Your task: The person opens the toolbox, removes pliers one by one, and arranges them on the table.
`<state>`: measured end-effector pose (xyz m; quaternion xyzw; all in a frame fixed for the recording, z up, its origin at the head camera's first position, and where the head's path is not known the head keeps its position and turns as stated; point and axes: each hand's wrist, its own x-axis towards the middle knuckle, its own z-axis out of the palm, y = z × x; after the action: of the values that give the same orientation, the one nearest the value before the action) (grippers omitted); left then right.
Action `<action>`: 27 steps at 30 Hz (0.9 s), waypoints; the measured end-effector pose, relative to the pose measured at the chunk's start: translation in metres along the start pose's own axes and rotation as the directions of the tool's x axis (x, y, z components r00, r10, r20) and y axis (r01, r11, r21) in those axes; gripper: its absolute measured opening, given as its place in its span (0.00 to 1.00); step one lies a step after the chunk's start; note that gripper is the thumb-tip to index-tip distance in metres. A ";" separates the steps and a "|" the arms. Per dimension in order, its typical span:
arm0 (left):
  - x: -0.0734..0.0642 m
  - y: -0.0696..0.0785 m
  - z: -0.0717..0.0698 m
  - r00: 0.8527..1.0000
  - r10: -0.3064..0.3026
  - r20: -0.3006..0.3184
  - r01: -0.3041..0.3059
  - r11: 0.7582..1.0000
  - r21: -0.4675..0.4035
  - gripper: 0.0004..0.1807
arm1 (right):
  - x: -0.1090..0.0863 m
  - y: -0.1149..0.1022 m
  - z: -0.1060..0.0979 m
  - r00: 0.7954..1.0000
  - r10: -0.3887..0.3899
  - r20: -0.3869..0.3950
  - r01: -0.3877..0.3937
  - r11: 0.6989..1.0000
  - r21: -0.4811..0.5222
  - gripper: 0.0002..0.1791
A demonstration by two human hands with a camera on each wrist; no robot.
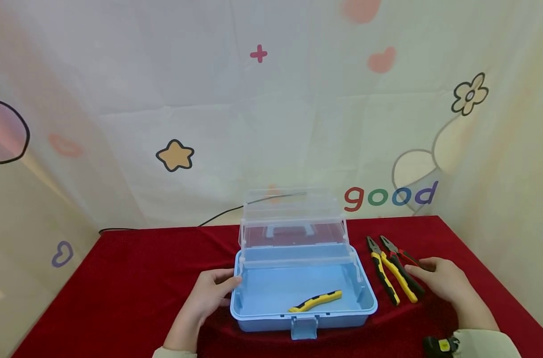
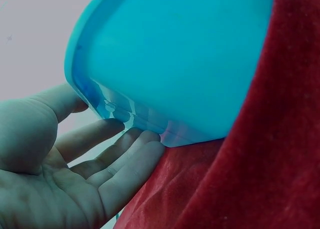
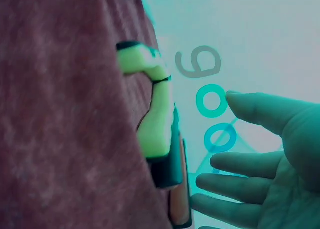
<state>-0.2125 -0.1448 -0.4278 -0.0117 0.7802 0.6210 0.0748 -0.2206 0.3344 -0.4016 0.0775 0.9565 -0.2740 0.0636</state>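
A light-blue toolbox stands with its clear lid raised. My left hand holds its left side, thumb over the rim and fingers against the outer wall. Inside, near the front, lies a curved yellow-and-black tool handle; the rest of that tool is hidden. Right of the box lie pliers with yellow-and-black grips and pliers with red-and-black grips. My right hand is beside the red-and-black pair, fingertips close to its handles. The right wrist view shows those fingers extended and apart, grasping nothing.
Red cloth covers the table. A pale printed curtain hangs behind and along both sides. A thin black cable runs along the back, behind the lid. A black strapped device sits at my right wrist.
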 end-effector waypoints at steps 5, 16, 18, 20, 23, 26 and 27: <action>0.001 0.001 0.001 1.000 0.003 0.006 -0.003 1.000 0.010 0.24 | -0.008 -0.009 -0.002 0.999 -0.024 -0.023 0.024 1.000 0.003 0.48; 0.000 0.002 0.000 1.000 -0.010 -0.019 0.011 1.000 0.014 0.23 | -0.019 -0.040 0.007 0.991 -0.113 -0.074 0.113 0.994 -0.003 0.42; 0.000 0.002 0.000 1.000 -0.009 -0.019 0.009 1.000 0.014 0.23 | -0.021 -0.043 0.009 0.989 -0.126 -0.078 0.126 0.992 0.000 0.41; 0.000 0.002 0.000 1.000 -0.008 -0.020 0.008 1.000 0.017 0.23 | -0.024 -0.048 0.011 0.987 -0.138 -0.082 0.139 0.990 0.008 0.40; -0.001 0.003 0.000 1.000 -0.007 -0.021 0.008 1.000 0.014 0.23 | -0.028 -0.055 0.013 0.981 -0.169 -0.097 0.173 0.984 0.035 0.38; -0.001 0.003 0.000 1.000 -0.005 -0.023 0.005 1.000 0.012 0.22 | -0.034 -0.063 0.015 0.973 -0.201 -0.116 0.209 0.976 0.066 0.36; -0.002 0.004 0.000 1.000 -0.004 -0.023 0.004 1.000 0.010 0.22 | -0.035 -0.065 0.016 0.970 -0.211 -0.125 0.221 0.972 0.075 0.35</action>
<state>-0.2114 -0.1438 -0.4242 -0.0200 0.7841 0.6167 0.0672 -0.1967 0.2676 -0.3756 -0.0085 0.9483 -0.3162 -0.0258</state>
